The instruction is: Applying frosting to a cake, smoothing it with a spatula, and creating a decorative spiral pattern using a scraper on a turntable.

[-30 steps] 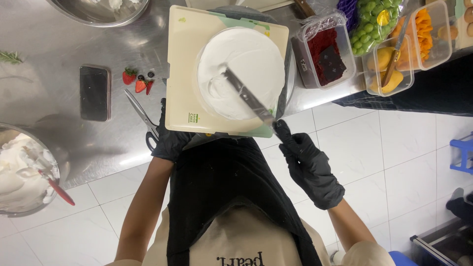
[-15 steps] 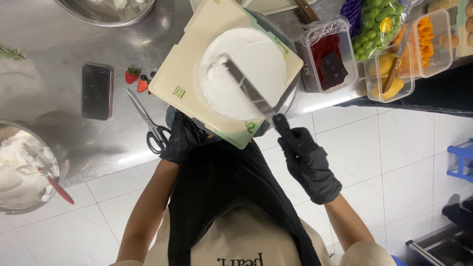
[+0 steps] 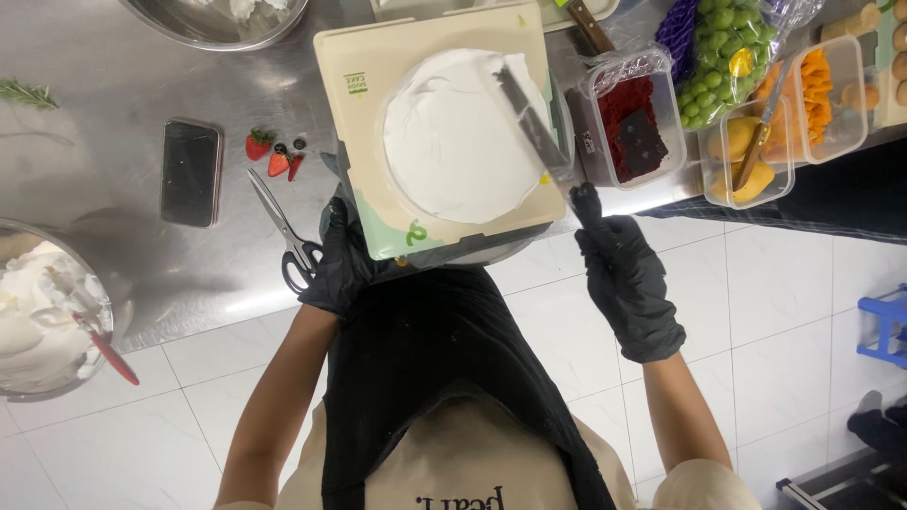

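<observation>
Head view. A round cake coated in white cream sits on a square pale board, which rests on a turntable at the near edge of the steel desk. The right hand, in a black glove, is closed around the dark handle of a long palette knife; the blade lies tilted across the cake's right side, its tip at the far rim, smeared with cream. The left hand, also black-gloved, is at the board's near left corner, fingers curled against the edge; whether it grips the board or the turntable beneath cannot be told.

Just left of that hand lie scissors with black handles. Farther left: cut strawberries and a dark phone, face up. A bowl of white cream with a red-handled spatula stands at the desk's left edge. Right of the cake stand a clear tub of red crumbs, green grapes in film, and tubs of yellow and orange fruit.
</observation>
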